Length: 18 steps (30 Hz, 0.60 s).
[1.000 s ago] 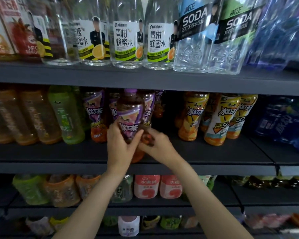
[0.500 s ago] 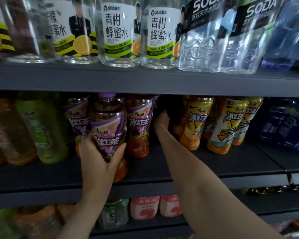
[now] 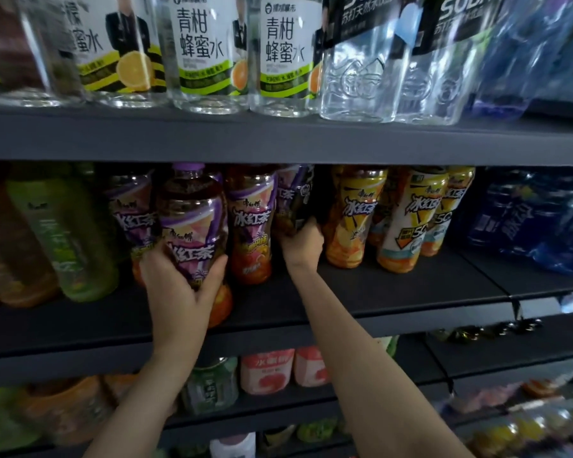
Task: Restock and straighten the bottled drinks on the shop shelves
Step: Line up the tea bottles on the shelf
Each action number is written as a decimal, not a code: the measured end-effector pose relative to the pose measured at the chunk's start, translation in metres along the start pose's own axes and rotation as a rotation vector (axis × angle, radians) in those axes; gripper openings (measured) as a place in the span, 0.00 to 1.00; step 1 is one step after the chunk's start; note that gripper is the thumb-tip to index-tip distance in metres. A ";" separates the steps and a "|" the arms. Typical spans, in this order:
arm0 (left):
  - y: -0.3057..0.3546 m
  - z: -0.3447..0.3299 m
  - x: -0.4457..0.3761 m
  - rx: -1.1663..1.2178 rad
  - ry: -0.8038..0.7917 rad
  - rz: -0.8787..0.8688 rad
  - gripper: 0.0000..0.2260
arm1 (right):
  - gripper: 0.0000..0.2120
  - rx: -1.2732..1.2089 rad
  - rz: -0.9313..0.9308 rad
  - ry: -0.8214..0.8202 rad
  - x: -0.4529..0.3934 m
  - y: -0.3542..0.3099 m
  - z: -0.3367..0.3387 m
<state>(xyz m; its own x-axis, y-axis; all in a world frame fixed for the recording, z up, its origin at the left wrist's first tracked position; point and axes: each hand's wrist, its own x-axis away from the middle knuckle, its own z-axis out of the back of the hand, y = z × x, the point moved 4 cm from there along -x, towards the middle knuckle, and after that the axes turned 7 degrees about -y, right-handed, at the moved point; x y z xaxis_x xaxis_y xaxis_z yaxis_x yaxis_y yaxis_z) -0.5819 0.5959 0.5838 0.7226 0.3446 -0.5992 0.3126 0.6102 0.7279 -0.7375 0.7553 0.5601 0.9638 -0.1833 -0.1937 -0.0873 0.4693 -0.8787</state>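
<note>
Now right hand round a back-row purple bottle, no longer reaching

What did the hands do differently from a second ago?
The right hand let go of the front purple-label tea bottle, reached deeper into the middle shelf and took hold of another purple-label bottle further back. The left hand kept its grip on the front bottle. The yellow-label bottles and the clear bottles above stayed put.
</note>
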 end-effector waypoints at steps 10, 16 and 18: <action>0.004 0.001 -0.002 -0.077 0.013 -0.016 0.32 | 0.37 -0.024 0.069 -0.131 0.024 0.004 0.017; 0.003 0.001 -0.002 -0.115 0.034 -0.022 0.29 | 0.30 -0.006 0.084 -0.169 0.023 0.006 0.014; 0.004 0.001 -0.002 -0.119 0.034 -0.021 0.30 | 0.29 -0.029 0.066 -0.216 0.022 0.007 0.014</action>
<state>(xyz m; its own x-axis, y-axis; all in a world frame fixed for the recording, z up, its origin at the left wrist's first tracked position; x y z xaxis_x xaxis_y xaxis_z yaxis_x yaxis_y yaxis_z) -0.5812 0.5965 0.5881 0.6946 0.3535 -0.6266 0.2506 0.6975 0.6713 -0.7136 0.7669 0.5559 0.9870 0.0382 -0.1561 -0.1565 0.4489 -0.8798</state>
